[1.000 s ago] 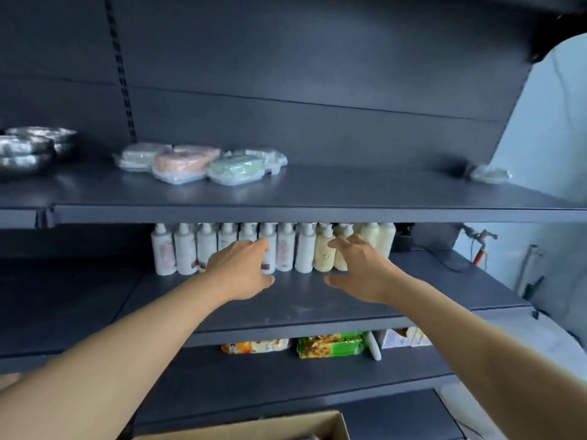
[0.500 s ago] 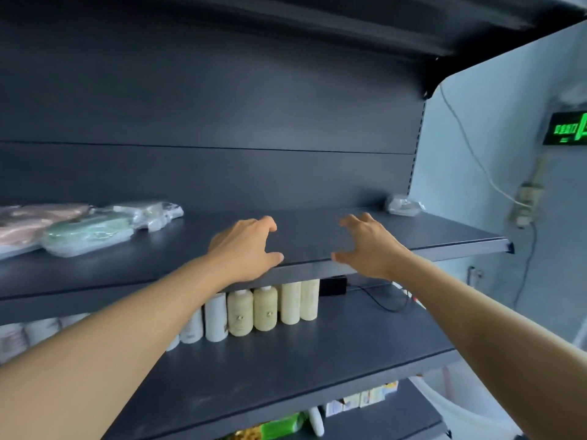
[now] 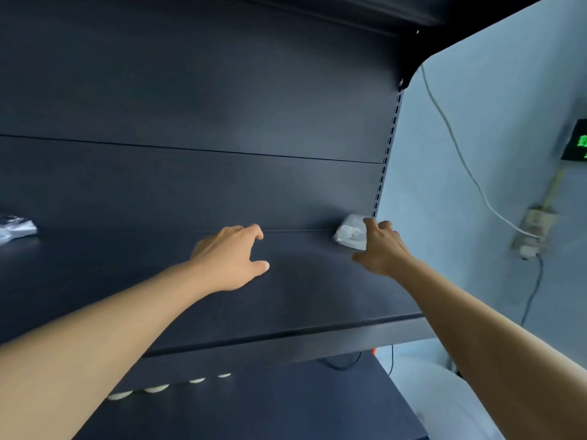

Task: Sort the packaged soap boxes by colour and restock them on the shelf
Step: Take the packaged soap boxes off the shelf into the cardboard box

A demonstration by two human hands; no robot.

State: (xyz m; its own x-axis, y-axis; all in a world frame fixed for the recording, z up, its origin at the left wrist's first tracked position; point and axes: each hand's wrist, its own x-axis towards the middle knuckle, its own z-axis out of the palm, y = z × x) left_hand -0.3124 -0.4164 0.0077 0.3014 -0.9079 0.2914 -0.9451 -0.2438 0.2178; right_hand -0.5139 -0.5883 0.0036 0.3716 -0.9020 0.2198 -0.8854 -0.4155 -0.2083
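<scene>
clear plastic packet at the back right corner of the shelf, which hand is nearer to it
Right. The right hand reaches the clear plastic packet, its fingertips at the packet's right edge. The left hand hovers over bare shelf, well to the packet's left.

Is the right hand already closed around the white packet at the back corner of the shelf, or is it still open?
Open: the right hand reaches at the white packet with fingers spread, not curled round it. Whether fingertips touch it, cannot tell.

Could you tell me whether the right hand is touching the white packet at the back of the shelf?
Cannot tell: in the head view the right hand overlaps the white packet.
</scene>
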